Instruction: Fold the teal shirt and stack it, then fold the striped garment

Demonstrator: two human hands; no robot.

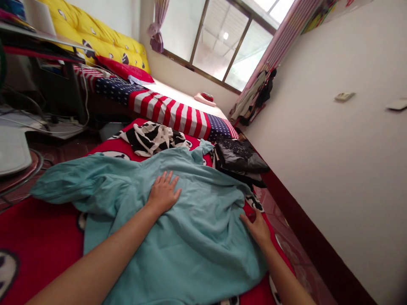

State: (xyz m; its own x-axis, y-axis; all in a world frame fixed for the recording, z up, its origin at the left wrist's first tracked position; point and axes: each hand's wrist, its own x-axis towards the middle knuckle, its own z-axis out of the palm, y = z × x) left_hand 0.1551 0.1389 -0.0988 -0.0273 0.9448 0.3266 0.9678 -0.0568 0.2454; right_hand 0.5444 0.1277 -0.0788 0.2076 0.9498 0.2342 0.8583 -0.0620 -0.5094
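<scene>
A teal long-sleeved shirt [190, 237] lies spread out and wrinkled on a red blanket [41, 241] with a black-and-white pattern. One sleeve stretches out to the left; the collar is at the far end. My left hand [163, 192] rests flat on the upper middle of the shirt, fingers spread. At the shirt's right edge is my right hand [258, 226], its thumb and fingers apart, touching or just beside the fabric. The right fingers are partly seen from the side, and no cloth shows gripped between them.
Beyond the shirt lie a black-and-white cloth [155, 137] and a pile of dark folded clothes [241, 156]. A bed with a flag-patterned cover [171, 110] stands under the window. A desk [47, 40] and a stool [14, 148] are at left, a white wall [343, 161] at right.
</scene>
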